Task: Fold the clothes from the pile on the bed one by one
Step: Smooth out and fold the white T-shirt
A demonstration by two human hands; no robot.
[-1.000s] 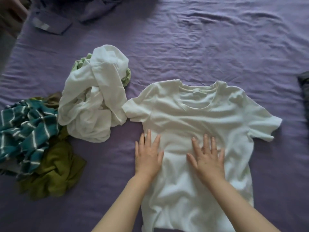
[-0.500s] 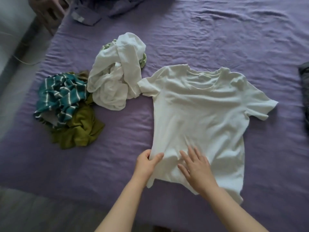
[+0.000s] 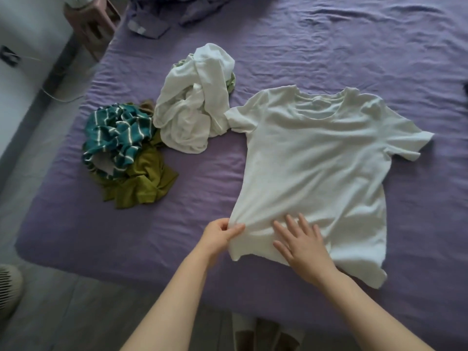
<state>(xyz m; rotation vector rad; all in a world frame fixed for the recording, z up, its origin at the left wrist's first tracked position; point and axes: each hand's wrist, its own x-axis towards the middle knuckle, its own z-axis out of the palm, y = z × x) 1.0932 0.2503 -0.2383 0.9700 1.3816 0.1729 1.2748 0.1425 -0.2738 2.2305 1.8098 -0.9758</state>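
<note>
Slid down to the hem, left hand (image 3: 222,233) pinches white T-shirt (image 3: 316,158)'s near-left corner; right hand (image 3: 301,245) presses flat beside it, collar lying far.

A home bedroom. A bed (image 3: 304,41) in a purple sheet fills the view, clothes (image 3: 121,148) heaped on it. Left of the bed stand a stool (image 3: 91,24) and a fan (image 3: 7,285).

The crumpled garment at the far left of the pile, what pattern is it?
Teal with thin white stripes, seen in the head view.
</note>
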